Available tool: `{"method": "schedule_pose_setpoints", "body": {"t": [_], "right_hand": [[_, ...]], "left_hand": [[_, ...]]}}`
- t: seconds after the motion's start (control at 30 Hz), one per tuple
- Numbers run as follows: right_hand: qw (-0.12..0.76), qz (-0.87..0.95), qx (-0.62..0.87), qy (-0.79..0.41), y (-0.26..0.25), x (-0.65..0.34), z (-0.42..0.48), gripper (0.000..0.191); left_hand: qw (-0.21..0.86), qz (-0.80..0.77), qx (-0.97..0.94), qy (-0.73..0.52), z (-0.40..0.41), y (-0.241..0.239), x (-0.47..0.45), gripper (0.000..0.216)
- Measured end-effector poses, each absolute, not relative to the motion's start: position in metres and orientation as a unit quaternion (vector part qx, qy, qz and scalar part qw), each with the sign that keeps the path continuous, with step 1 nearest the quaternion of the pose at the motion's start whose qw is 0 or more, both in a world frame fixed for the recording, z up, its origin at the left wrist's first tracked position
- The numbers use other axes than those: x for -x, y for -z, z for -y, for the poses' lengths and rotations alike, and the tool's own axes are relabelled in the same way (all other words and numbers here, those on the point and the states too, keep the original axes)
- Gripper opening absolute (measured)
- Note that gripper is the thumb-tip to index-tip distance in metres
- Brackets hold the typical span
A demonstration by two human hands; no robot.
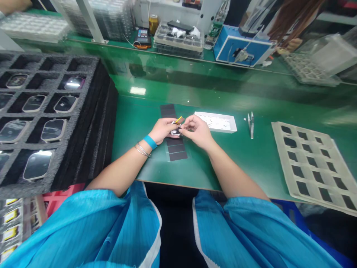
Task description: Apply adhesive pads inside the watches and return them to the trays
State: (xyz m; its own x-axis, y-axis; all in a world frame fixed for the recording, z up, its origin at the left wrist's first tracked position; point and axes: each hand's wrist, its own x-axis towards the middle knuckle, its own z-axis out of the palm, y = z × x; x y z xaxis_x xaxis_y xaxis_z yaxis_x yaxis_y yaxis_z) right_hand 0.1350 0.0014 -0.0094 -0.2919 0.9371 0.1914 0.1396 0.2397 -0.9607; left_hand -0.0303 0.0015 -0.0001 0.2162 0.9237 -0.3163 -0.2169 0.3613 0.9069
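My left hand (162,131) is closed around a small silvery smartwatch case (175,131), with a yellow strip (179,120) standing up from it. At the right side of the case, my right hand (198,131) has thumb and forefinger pinched together. Whatever may be between those fingertips is too small to make out. Beneath the hands lies a strip of dark rectangular stickers (177,150) on the green bench. Just behind my right hand sits a white box (223,123) scattered with tiny dark pieces.
Stacked black foam trays (92,123) with watch housings stand at the left. Metal tweezers (251,125) lie right of the white box. A beige compartment tray (302,163) is at the right. Along the back shelf are a blue box (242,46) and a bottle (217,28).
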Motion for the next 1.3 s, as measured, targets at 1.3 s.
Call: {"method": "schedule_pose_setpoints", "body": {"t": [1.3], "right_hand": [[0.392,0.673,0.465,-0.422,-0.007,-0.135,-0.005,0.029]], "left_hand": [[0.646,-0.532,-0.405,-0.369,0.003,-0.013,0.027,0.033]]}}
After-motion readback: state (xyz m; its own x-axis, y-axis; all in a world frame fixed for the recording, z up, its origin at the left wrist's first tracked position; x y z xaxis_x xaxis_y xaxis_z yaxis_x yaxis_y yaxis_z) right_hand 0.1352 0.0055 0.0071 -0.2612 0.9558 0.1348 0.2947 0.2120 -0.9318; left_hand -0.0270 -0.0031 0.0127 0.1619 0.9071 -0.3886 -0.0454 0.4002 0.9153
